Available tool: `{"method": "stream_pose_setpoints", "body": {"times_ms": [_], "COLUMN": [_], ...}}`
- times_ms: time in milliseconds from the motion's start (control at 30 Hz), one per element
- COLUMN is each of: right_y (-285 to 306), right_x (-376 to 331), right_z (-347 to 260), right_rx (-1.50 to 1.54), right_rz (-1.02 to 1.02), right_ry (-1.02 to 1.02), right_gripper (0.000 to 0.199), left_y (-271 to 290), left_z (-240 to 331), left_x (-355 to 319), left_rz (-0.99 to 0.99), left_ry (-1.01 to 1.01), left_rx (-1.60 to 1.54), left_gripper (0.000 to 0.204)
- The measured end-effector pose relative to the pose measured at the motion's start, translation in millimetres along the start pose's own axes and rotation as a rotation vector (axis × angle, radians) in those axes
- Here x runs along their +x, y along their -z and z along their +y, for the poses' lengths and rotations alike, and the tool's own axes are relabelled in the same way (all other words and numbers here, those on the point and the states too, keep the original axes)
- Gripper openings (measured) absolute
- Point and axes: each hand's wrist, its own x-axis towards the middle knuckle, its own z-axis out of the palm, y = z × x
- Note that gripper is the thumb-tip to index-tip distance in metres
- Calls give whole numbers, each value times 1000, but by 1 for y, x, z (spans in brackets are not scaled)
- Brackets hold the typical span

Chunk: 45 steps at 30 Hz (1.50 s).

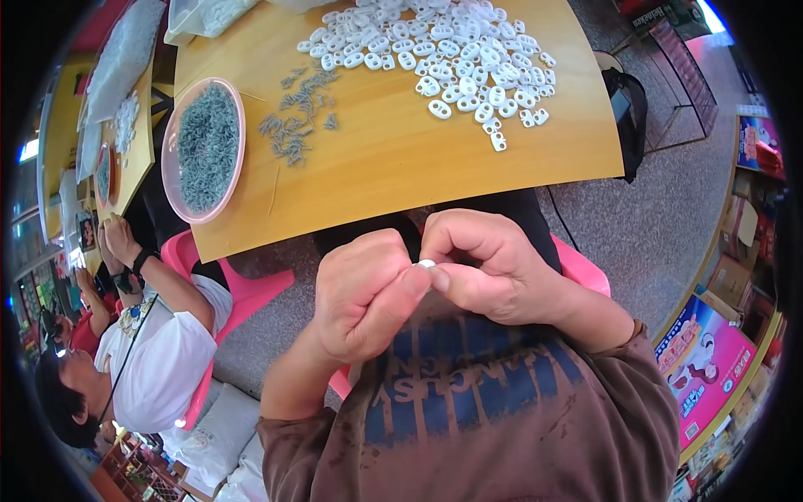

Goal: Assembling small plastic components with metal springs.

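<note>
My left hand [361,294] and my right hand [492,269] meet over my lap, just off the table's near edge. Thumb and fingers of both are closed together on a small white plastic piece [427,263]; only a sliver of it shows, and the fingertips cover the rest. On the table ahead lies a loose heap of white oval plastic pieces with two holes [468,63]. Left of them, small grey pieces like screws or plugs [297,109] are scattered, and many more fill a pink oval basin [240,159].
The wooden table [376,167] curves across the front. A white tray [186,23] with clear bags stands at its far left. To the left, a co-worker in a white shirt [167,368] sits on a pink chair [242,293]. Cartons [736,276] line the right side.
</note>
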Motion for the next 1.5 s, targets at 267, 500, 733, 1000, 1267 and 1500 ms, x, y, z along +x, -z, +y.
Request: {"method": "stream_pose_setpoints", "body": {"times_ms": [267, 500, 733, 1000, 1267, 1500], "right_y": [-4, -9, -15, -10, -7, -8], "right_x": [1, 1, -3, -4, -8, -10], "right_z": [-2, -4, -12, -6, -5, -2], "right_rx": [139, 433, 502, -138, 63, 245], "right_rz": [-65, -33, 87, 13, -58, -81], "right_ry": [-99, -368, -190, 255, 177, 115], "right_gripper": [6, 11, 14, 30, 25, 27], "left_y": [-15, 3, -9, -7, -18, -16], "left_z": [8, 8, 11, 9, 15, 15], "left_x": [-15, -9, -11, -20, -24, -21], "left_rz": [205, -15, 148, 110, 199, 184], "left_ry": [175, 723, 536, 409, 366, 351], "left_rx": [-189, -660, -674, -446, -503, -489], "left_gripper": [21, 26, 23, 22, 22, 23]}}
